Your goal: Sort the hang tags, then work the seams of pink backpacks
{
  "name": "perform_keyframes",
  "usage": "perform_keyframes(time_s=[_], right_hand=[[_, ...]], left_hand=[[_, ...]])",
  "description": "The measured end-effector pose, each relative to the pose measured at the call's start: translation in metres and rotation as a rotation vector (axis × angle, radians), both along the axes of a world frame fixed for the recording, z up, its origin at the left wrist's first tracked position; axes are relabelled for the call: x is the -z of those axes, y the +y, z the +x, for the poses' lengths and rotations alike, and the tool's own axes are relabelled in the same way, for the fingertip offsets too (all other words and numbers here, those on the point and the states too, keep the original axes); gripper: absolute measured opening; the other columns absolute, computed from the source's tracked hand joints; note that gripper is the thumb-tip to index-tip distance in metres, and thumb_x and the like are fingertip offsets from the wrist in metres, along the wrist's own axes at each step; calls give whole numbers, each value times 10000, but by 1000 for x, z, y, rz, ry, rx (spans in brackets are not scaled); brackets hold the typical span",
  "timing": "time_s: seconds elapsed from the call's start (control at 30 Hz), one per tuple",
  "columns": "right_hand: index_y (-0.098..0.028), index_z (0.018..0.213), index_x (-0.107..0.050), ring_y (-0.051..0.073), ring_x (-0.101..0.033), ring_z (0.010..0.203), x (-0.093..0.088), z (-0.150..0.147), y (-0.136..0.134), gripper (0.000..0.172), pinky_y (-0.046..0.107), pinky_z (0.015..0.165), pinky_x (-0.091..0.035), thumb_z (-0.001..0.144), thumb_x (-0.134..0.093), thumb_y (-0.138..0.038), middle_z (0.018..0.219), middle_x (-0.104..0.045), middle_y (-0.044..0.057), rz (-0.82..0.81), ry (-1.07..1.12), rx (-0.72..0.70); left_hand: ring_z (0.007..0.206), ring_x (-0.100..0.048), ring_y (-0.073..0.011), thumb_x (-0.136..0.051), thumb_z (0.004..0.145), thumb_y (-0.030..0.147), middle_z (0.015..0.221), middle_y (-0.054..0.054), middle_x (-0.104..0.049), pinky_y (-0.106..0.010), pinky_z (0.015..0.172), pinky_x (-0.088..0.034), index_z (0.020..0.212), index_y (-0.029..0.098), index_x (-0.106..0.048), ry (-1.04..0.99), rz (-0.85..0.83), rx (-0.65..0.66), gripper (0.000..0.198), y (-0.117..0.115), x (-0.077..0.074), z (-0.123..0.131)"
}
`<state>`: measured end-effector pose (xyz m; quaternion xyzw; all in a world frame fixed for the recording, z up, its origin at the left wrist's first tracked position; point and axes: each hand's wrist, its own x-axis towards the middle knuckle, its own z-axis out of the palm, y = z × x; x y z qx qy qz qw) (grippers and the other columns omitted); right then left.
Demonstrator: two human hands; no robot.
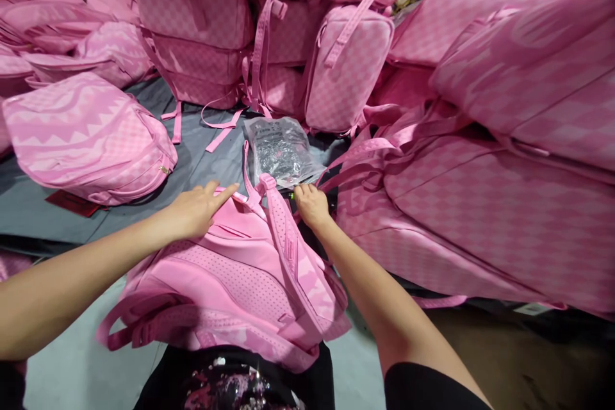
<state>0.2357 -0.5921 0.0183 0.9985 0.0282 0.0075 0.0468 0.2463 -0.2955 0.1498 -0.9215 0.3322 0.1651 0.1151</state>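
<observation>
Grey tabletop (204,163) carries pink bags (196,9); backpack (240,275) tilts at its edge. My L hand (199,210): fingers apart on top. R hand (313,205): curled nr. plastic pkg. (283,152); can't tell grip. Risk: backpack slips if L hand lifts.

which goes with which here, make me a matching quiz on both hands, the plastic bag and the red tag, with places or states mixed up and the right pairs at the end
Things
1. left hand
2. right hand
3. plastic bag
4. red tag

Places or states
A. see-through, lying past the hands
B. sticking out beneath a pink backpack
C. curled into a fist
D. index finger stretched out

Pairs: 1-D, 2-C, 3-A, 4-B
</observation>
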Motion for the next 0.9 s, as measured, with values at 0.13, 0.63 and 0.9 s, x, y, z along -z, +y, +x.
perform_keyframes(time_s=[0.13, 0.63, 0.9], right_hand=[[-116, 968, -692, 251, -617, 887, -14, -24, -4, 232, 333, 710, -393, 956, -460, -128, 934, -718, 150, -3, -31, 45], [-124, 1186, -621, 200, -727, 878, -76, -134, 72, 262, 310, 670, -477, 926, -609, -96, 1117, -769, 165, 242, -712, -555], [-132, 1064, -688, 193, -666, 857, -105, -131, 94, 174, 301, 733, -534, 924, -604, -73, 974, -757, 97, 430, -612, -500]], left_hand=[[1200, -625, -340, -510, 882, 148, 1588, -188, -344, -413, 884, -548, 1618, 304, -140, 23, -17, -39, 839, 0, 1, 3], [610, -603, -115, -642, 878, 214, 713, 22, -672, -217, 559, -420, 960, 165, -663, 456, -1088, -411, 98, -6, -2, -71], [769, -668, -129, -497, 975, 141, 835, -7, -724, -244, 687, -477, 974, 172, -638, -277, -997, 299, 144, 16, 22, -76]])
